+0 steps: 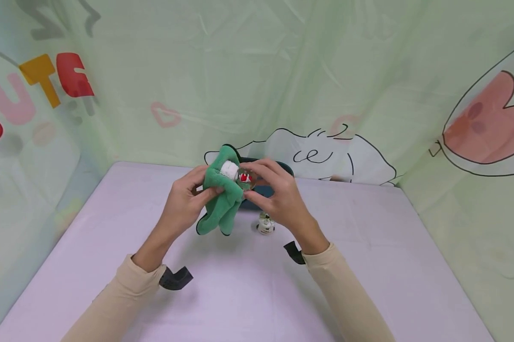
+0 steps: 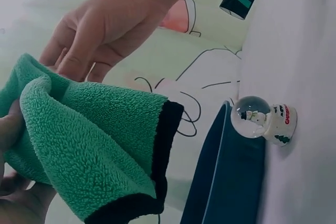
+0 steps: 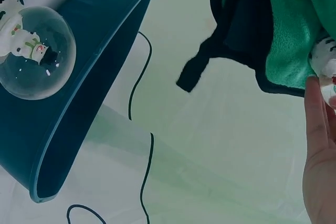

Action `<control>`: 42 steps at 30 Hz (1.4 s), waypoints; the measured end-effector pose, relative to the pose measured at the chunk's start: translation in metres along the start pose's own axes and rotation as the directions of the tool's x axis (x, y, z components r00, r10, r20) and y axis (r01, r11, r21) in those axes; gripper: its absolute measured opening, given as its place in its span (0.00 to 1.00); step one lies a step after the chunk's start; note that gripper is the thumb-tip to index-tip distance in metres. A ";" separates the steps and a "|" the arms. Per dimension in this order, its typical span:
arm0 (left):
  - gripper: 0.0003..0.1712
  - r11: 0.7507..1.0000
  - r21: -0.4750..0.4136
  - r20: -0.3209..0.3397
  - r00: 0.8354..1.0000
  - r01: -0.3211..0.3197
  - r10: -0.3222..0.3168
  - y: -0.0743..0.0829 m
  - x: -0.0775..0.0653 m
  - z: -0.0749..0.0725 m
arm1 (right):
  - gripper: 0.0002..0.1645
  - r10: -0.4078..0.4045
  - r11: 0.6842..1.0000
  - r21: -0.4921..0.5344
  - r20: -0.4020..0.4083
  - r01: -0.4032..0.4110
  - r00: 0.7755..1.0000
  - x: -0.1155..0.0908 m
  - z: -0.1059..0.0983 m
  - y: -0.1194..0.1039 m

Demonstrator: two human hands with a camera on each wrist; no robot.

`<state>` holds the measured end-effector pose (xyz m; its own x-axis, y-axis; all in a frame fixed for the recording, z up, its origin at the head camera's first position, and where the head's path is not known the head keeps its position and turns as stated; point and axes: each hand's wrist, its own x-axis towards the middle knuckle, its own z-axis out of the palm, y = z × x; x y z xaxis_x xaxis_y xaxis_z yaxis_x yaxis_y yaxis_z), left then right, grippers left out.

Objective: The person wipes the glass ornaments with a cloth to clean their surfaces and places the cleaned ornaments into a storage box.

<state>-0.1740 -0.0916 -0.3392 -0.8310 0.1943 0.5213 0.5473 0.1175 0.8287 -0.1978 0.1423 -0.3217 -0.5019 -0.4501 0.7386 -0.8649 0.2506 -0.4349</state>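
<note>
In the head view my left hand (image 1: 184, 199) holds a green cloth (image 1: 222, 204) with dark edging, bunched around the white base of a snow globe (image 1: 245, 177). My right hand (image 1: 278, 190) grips this globe's clear ball between thumb and fingers, and red and white show inside it. Folds of the cloth (image 2: 100, 135) hide the held globe in the left wrist view. A dark hanging loop (image 3: 193, 72) sticks out from the cloth's edge in the right wrist view. A second snow globe (image 1: 265, 224), with a snowman inside, stands upright on the table below my hands.
A dark blue basin (image 1: 263, 191) stands behind my hands on the pale table (image 1: 350, 266), close to the back curtain. The second globe is just in front of the basin. Printed curtains (image 1: 257, 71) hang along the back and sides.
</note>
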 end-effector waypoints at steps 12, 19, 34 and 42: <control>0.26 0.998 -0.062 0.013 1.000 -0.001 0.002 0.002 0.004 -0.002 | 0.31 -0.053 0.998 -0.040 -0.013 0.053 0.998 0.002 -0.001 0.003; 0.29 0.995 -0.075 0.015 0.997 -0.071 0.072 0.000 0.002 0.000 | 0.31 -0.047 0.999 -0.011 0.003 0.047 0.999 0.003 -0.004 0.001; 0.32 0.960 -0.049 0.049 0.959 -0.277 0.280 -0.008 0.001 -0.002 | 0.27 0.067 0.992 0.108 0.043 -0.071 0.997 -0.001 -0.003 -0.003; 0.38 0.937 0.027 0.069 0.935 -0.349 0.347 -0.011 0.000 -0.005 | 0.17 0.125 0.982 0.130 0.078 -0.134 0.989 -0.002 -0.002 -0.004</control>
<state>-0.1805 -0.0974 -0.3477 -0.5808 0.2898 0.7607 0.8053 0.0682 0.5889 -0.1930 0.1438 -0.3205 -0.6038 -0.4808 0.6359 -0.7808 0.1956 -0.5934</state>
